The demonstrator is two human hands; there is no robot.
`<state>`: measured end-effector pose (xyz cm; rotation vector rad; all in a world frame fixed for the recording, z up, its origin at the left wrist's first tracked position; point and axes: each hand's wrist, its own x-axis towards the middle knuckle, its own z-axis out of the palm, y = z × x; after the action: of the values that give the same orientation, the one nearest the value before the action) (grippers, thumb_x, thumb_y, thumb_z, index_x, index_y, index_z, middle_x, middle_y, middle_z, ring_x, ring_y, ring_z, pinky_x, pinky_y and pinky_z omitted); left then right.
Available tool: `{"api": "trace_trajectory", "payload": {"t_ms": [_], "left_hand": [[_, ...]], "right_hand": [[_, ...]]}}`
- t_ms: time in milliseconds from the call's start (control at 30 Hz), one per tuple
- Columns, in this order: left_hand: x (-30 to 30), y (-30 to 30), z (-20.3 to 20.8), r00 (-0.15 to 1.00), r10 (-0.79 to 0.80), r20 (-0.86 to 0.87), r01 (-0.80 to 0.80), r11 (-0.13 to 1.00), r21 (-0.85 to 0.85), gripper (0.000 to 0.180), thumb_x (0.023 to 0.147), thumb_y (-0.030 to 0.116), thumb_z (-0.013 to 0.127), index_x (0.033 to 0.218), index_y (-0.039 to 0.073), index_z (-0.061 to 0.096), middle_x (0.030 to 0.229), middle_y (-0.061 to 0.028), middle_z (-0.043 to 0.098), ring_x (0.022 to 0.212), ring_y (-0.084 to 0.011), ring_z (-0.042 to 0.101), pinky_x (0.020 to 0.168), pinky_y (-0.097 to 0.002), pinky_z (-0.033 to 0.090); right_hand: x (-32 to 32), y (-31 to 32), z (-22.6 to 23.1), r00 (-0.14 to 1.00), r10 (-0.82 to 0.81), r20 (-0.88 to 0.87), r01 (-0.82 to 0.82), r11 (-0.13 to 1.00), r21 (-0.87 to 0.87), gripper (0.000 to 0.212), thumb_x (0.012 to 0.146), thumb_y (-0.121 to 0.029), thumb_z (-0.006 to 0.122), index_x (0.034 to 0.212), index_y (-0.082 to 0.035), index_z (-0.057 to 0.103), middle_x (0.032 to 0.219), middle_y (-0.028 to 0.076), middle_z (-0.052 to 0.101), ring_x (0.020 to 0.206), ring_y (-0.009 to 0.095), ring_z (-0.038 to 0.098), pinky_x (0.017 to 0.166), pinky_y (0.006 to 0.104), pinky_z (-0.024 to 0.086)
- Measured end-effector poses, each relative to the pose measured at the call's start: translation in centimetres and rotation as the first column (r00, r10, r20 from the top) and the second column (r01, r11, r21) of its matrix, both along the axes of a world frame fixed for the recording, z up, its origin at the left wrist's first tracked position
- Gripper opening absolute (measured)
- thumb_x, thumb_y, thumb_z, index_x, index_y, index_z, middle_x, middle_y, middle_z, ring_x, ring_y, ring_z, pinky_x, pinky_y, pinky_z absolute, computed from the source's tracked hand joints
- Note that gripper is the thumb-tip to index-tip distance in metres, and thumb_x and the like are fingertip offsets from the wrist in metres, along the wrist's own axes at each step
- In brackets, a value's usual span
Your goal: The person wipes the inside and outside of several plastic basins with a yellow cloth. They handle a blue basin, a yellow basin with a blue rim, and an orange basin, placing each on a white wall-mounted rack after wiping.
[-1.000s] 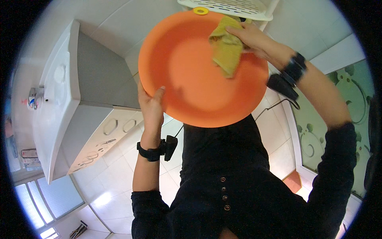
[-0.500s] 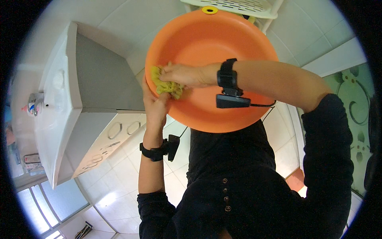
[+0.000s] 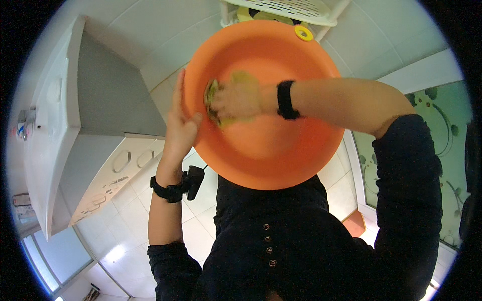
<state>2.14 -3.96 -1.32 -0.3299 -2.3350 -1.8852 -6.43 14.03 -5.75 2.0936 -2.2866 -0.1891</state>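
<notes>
A round orange basin (image 3: 266, 173) is tilted toward me, its hollow side facing up at me. My left hand (image 3: 183, 125) grips its left rim, with the thumb over the edge inside and the fingers along the outer wall. Inside the basin, my right hand (image 3: 238, 103) presses a crumpled yellow-green cloth (image 3: 213, 98) against the left part of the inner surface. Motion blurs the right hand and the cloth. A yellow ring (image 3: 303, 33) sits at the basin's upper right rim. Black straps circle both my wrists.
To the left stands a white washbasin (image 3: 55, 140) with a tap (image 3: 25, 124), on a grey-sided cabinet (image 3: 108, 88). A white plastic rack (image 3: 296, 9) is beyond the basin. At right is a patterned glass panel (image 3: 432, 130). The floor (image 3: 128, 210) is light tile.
The basin has turned clockwise, carrying the yellow ring from the top toward the upper right. My right hand and the cloth have moved slightly inward from the rim. The left thumb stays at the edge.
</notes>
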Motion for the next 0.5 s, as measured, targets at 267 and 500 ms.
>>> {"api": "trace_trajectory", "payload": {"t_ms": [267,500], "left_hand": [[0.6,-1.0,-0.9,0.995,0.091,-0.051,-0.094,0.994,-0.05,0.079,0.069,-0.015,0.038,0.145,0.002,0.023,0.143,-0.0191,0.036,0.132,-0.0237,0.036,0.105,-0.028,0.029],[-0.2,0.5,-0.8,0.997,0.079,0.002,-0.079,0.995,0.057,0.076,0.071,-0.016,0.042,0.143,0.005,0.031,0.144,-0.0154,0.036,0.131,-0.023,0.038,0.106,-0.0317,0.031]], "right_hand": [[-3.8,7.8,-0.6,0.701,-0.696,0.152,0.571,0.676,0.466,0.033,0.074,-0.022,0.063,0.103,-0.007,0.059,0.104,0.017,0.059,0.093,0.035,0.06,0.076,0.043,0.051],[8.9,8.2,-2.3,0.768,-0.352,0.535,0.24,0.933,0.269,0.019,0.07,-0.013,0.06,0.082,0.001,0.063,0.088,0.019,0.063,0.082,0.035,0.061,0.076,0.042,0.05]]}}
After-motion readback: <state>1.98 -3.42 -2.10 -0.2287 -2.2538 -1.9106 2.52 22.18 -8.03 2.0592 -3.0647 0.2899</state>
